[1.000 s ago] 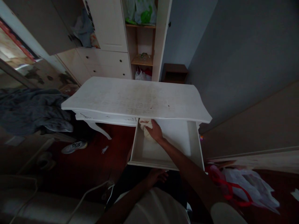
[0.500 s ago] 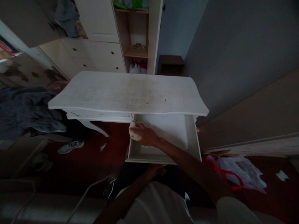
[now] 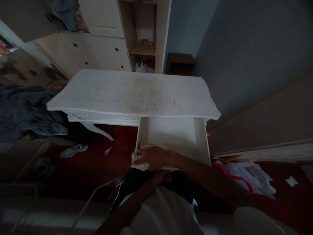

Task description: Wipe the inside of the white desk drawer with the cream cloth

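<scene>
A white table (image 3: 137, 94) stands in front of me with its right drawer (image 3: 171, 133) pulled out. My right hand (image 3: 153, 158) is closed on a crumpled pale cloth (image 3: 138, 160) at the drawer's near left corner, pressing it against the front edge. My left hand (image 3: 162, 176) sits below the drawer front, mostly hidden by my right forearm; its fingers barely show. The inside of the drawer looks bare and white.
A grey blanket (image 3: 22, 111) lies heaped at the left, with a shoe (image 3: 73, 150) on the dark red floor beneath the table. A plastic bag with red handles (image 3: 246, 179) lies at the right. A cream wardrobe (image 3: 102, 36) and a small brown stand (image 3: 179, 63) stand behind.
My right hand has drawn the cloth from the drawer's far left corner along the left side to its near front edge. The view tilted slightly downward.
</scene>
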### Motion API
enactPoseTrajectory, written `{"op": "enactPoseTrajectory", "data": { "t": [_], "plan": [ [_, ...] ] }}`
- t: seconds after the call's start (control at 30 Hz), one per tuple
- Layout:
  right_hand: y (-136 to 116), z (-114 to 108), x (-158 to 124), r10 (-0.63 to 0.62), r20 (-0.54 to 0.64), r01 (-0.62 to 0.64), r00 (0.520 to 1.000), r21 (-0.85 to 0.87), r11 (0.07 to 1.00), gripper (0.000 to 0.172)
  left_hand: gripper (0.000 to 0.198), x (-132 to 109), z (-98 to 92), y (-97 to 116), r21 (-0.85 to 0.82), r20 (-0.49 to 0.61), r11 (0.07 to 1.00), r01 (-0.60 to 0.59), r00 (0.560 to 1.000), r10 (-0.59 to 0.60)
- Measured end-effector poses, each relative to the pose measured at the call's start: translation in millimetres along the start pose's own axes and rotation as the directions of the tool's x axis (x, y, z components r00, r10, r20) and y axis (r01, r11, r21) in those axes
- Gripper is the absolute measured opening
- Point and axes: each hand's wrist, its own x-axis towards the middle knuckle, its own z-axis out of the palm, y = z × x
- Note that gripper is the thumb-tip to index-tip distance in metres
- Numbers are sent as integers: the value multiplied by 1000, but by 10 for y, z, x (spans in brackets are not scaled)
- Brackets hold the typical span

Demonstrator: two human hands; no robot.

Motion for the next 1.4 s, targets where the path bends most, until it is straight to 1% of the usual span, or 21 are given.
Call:
{"op": "enactPoseTrajectory", "data": {
  "t": [0.1,0.2,0.33,0.47,0.53,0.63,0.73,0.83,0.93,0.97,1.13,1.3,1.4],
  "plan": [
    [19,-43,-89,29,87,-32,996,29,999,49,39,23,-45,-24,-42,47,998,47,998,-45],
    [41,-60,-281,97,149,-105,984,50,993,53,35,49,-85,-65,-99,81,991,85,994,-77],
    [111,-33,-702,169,122,-184,978,127,975,52,31,60,-89,-98,-150,41,984,92,995,-87],
    [218,29,-1171,249,102,-266,963,229,936,47,18,20,-28,-43,-179,-1,979,96,995,-98],
    [268,64,-1377,313,117,-333,943,292,896,46,16,-3,8,-3,-183,-21,979,87,995,-93],
    [321,113,-1657,414,138,-435,900,356,827,46,16,-17,42,31,-174,-62,981,86,993,-98],
    [337,141,-1908,495,124,-507,860,318,801,46,14,-6,36,19,-172,-78,982,82,992,-97],
    [322,151,-2089,540,93,-547,837,201,813,46,15,13,1,-9,-177,-55,982,65,996,-76],
    [332,163,-2150,530,55,-533,846,49,845,51,16,20,-31,-11,-179,-31,981,75,996,-82],
    [352,168,-2144,521,53,-521,852,-10,853,50,16,19,-37,-3,-179,-24,980,85,996,-91],
    [574,159,-2001,455,38,-434,889,-244,867,28,15,12,-51,42,-184,-12,975,128,991,-132],
    [898,9,-1833,445,28,-407,895,-360,840,21,10,66,-101,5,-174,-55,972,157,984,-169],
    [1129,-123,-1767,481,0,-449,877,-358,819,22,10,96,-116,-6,-185,-86,970,155,981,-173]
  ]
}}
